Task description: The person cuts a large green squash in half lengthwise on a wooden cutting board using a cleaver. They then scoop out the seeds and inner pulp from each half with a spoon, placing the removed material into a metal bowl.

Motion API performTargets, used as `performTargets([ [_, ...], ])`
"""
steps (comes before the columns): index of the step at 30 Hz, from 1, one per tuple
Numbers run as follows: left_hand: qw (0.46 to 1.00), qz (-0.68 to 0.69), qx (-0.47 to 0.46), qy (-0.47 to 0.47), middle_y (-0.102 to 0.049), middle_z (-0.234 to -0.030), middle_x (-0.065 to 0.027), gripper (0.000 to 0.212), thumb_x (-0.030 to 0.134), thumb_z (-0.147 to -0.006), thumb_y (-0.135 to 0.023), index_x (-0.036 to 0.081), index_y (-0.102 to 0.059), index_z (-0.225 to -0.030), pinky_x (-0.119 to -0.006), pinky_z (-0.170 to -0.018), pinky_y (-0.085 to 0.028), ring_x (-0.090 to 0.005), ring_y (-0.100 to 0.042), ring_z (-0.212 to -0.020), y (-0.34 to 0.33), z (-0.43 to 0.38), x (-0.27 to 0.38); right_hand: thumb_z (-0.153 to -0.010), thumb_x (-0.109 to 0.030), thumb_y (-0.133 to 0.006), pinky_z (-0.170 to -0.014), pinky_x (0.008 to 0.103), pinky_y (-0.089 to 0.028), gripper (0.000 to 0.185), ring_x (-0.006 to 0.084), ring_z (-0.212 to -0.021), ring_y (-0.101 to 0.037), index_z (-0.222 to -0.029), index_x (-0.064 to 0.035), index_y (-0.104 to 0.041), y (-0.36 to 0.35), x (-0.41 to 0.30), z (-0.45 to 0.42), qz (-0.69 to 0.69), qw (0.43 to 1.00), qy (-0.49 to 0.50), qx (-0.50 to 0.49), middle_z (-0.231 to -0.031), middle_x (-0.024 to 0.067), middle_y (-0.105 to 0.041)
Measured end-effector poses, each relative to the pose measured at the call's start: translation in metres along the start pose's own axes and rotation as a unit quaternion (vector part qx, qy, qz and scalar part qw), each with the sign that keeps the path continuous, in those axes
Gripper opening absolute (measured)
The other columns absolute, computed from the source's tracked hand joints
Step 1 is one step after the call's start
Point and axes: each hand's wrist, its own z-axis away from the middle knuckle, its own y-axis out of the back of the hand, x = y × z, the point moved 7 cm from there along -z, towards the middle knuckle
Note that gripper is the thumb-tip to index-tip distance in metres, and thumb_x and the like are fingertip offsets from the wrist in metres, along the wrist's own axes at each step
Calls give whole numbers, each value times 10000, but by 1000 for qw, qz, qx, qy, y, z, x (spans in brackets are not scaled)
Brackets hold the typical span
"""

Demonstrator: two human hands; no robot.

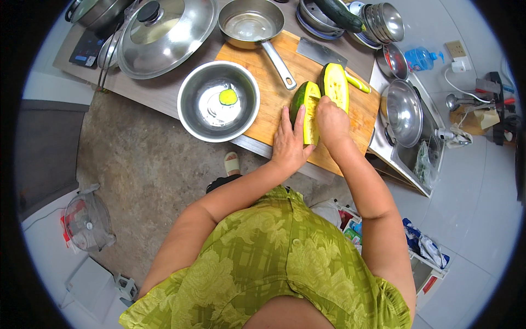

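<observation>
On the wooden cutting board (267, 86) lie two lengthwise halves of a dark green squash with pale yellow flesh. My left hand (289, 142) steadies the nearer squash half (311, 123), fingers along its rind and thumb at its lower end. My right hand (333, 121) is closed at that half's hollowed centre. A thin utensil (314, 98) pokes from the fist, mostly hidden. Touching the right knuckles is the other squash half (336, 84), cut face up with seeds showing. Left of the board, a steel bowl (185, 103) holds a small yellow-green squash piece (228, 97).
A cleaver blade (318, 50) and a light green handle (358, 82) lie behind the halves. A steel saucepan (251, 20) extends its handle over the board. A large lidded pan (172, 41) stands left; a whole dark green squash (339, 14) tops bowls. The sink (427, 164) is right.
</observation>
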Motion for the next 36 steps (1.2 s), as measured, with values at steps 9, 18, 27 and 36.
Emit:
performTargets([
  [9, 999, 33, 1, -17, -95, -1522, -323, 1155, 196, -634, -870, 122, -146, -1531, -501, -1078, -347, -505, -298, -1347, 3, -10, 4, -876, -89, -546, -560, 352, -575, 73, 284, -655, -704, -871, -17, -541, -4, 2, -10, -28, 999, 9, -27, -760, 175, -678],
  [18, 993, 102, 47, 23, -158, -1513, -296, 1177, 126, -587, -884, 94, -160, -1515, -469, -1085, -370, -480, -293, -1359, 8, -10, -6, -914, -103, -539, -745, 511, -515, 210, 474, -848, -640, -1066, 38, -570, -10, 6, 12, -383, 918, -102, -29, -891, 313, -645],
  [27, 994, 96, 41, 16, -180, -1513, -279, 1193, 157, -577, -901, 51, -157, -1503, -455, -1110, -338, -429, -269, -1389, 8, -8, -9, -926, -111, -492, -780, 504, -511, 303, 449, -861, -644, -1190, 5, -585, -12, 44, 3, -402, 898, -162, 80, -911, 301, -655],
  [36, 996, 84, 21, 23, -161, -1495, -345, 1027, 326, -725, -813, 48, -197, -1499, -507, -1119, -274, -498, -246, -1372, 19, -4, -5, -928, -132, -540, -765, 508, -504, 232, 464, -868, -637, -1097, 23, -575, -23, 38, 20, -452, 881, -137, 23, -899, 306, -650],
])
